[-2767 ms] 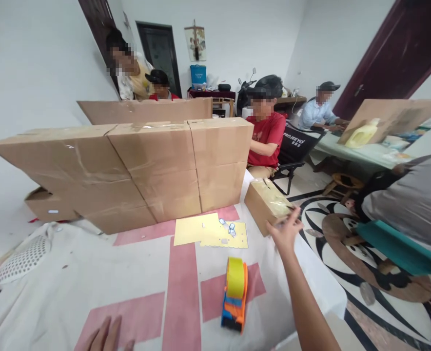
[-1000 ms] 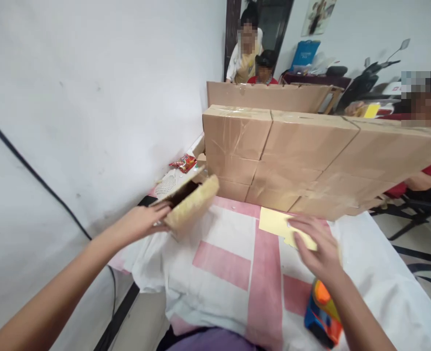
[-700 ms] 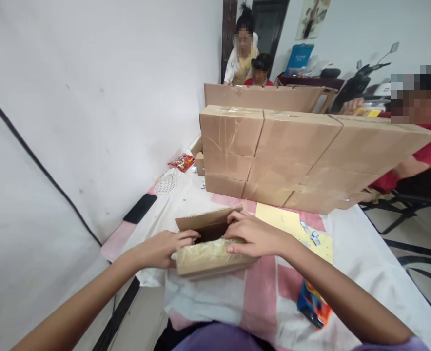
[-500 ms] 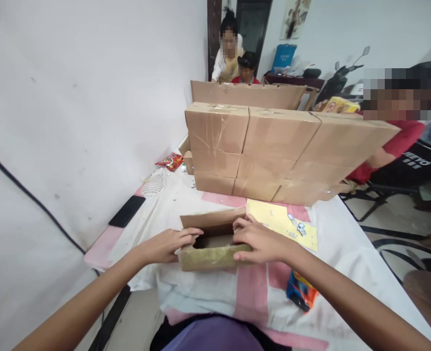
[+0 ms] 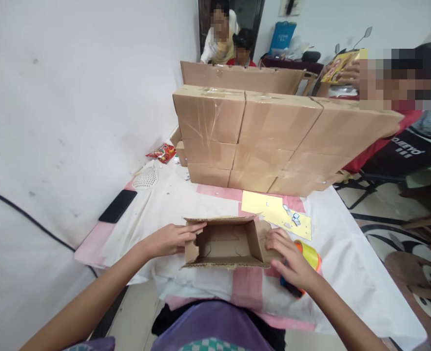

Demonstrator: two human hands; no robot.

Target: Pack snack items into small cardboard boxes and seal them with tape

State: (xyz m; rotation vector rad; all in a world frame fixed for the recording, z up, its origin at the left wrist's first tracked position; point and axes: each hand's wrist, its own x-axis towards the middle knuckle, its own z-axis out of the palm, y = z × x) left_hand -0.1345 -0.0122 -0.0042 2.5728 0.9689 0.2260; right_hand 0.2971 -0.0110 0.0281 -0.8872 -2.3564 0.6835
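Note:
A small cardboard box (image 5: 225,239) lies on the table in front of me, its open side facing up and its inside bare. At its left end, my left hand (image 5: 173,240) grips the edge, fingers reaching over the rim and short flap. My right hand (image 5: 286,256) holds the flap folded outward at the right end, thumb on the near side. Just beyond and under the right hand is a blue and orange tape dispenser (image 5: 299,290) with a yellowish tape roll (image 5: 310,254), partly covered by that hand.
A wall of taped cardboard boxes (image 5: 263,141) stands across the table. Before it lies a yellow sheet (image 5: 259,202) with paper scraps. A black phone (image 5: 118,205), white mesh piece (image 5: 146,176) and red snack packet (image 5: 163,152) line the left side. Other people are beyond the boxes and at right.
The box has tipped so its opening faces me more. My right hand has moved right, from the box's rim onto the right end flap, which now sticks outward. My left hand stays at the left end.

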